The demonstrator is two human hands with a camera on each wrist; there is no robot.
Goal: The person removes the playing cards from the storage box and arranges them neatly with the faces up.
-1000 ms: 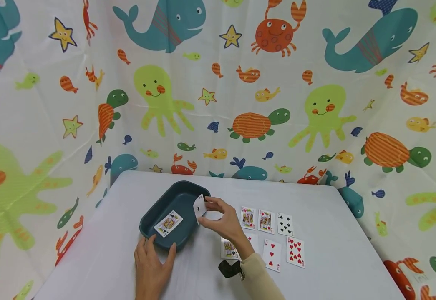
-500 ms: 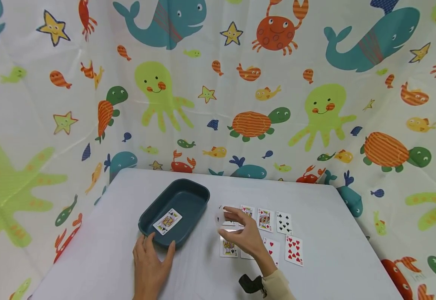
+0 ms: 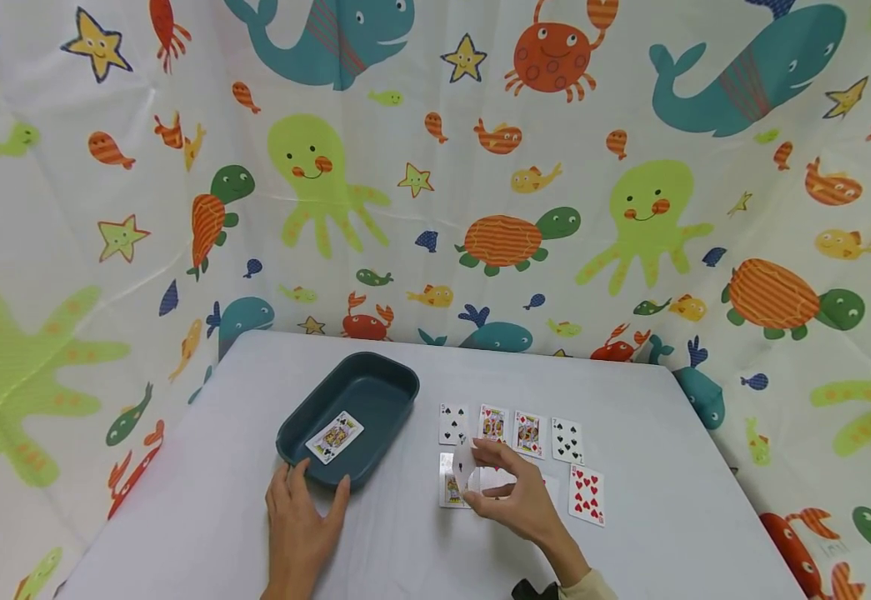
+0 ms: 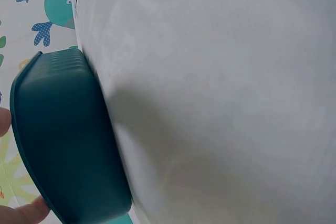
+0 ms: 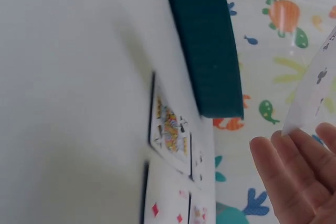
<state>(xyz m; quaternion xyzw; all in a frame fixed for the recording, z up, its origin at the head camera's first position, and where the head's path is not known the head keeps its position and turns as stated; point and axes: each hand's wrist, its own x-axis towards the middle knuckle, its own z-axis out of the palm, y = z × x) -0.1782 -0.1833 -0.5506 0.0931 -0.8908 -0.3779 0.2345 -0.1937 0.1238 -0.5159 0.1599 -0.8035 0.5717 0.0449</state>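
Note:
My right hand [image 3: 513, 492] pinches a playing card [image 3: 463, 467] between thumb and fingers, held on edge above the near row of cards. Black club marks show on that card [image 5: 320, 77] in the right wrist view. Beneath it lies a face card [image 3: 447, 483], partly covered. At the near end of a dark teal tray [image 3: 378, 400], my left hand [image 3: 300, 525] rests with thumb and fingers spread against the rim. Two of its fingertips [image 4: 37, 209] touch the rim in the left wrist view. One face card [image 3: 335, 437] lies face up inside the tray.
The far row has a black-suited number card [image 3: 453, 425], two face cards [image 3: 493, 423], and a spade card [image 3: 567, 439]. A heart card [image 3: 587, 494] lies at the near row's right end; other near-row cards are partly hidden by my right hand. A patterned curtain [image 3: 420, 150] hangs behind the table.
My right hand has carried the pinched card from the tray's right rim rightward and nearer, over the near row. My left hand has stayed at the tray.

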